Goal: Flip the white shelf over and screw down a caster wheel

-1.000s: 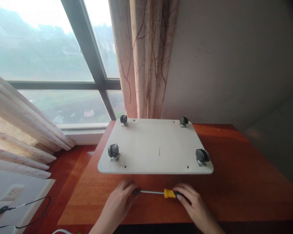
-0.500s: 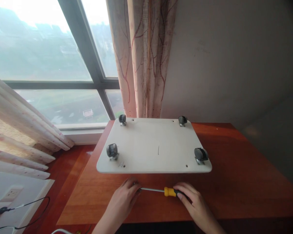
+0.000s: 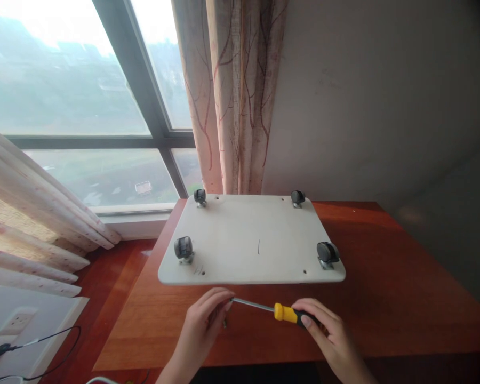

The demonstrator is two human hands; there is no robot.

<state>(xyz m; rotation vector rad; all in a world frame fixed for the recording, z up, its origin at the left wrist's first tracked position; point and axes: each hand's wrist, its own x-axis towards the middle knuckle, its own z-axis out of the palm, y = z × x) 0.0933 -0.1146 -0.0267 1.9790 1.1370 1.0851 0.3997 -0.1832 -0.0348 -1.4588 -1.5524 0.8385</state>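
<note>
My right hand (image 3: 330, 333) grips the yellow and black handle of a screwdriver (image 3: 282, 312), its metal shaft pointing left and slightly up off the table. My left hand (image 3: 203, 328) pinches at the shaft's tip, fingers curled; a small dark screw (image 3: 225, 322) shows just below them. Beyond both hands lies a white board (image 3: 248, 245) upside down on the wooden table (image 3: 384, 298), with black caster wheels at its corners, front left (image 3: 183, 248) and front right (image 3: 327, 253) nearest me.
A window and patterned curtains (image 3: 232, 96) stand behind the table, a grey wall to the right. A wall socket with a black cable (image 3: 8, 346) is at lower left. The board's rear casters (image 3: 200, 197) sit by the curtain.
The screwdriver has lifted off the table and tilted, tip upward to the left. My left hand rose with its fingers pinching at the tip. The board has not moved.
</note>
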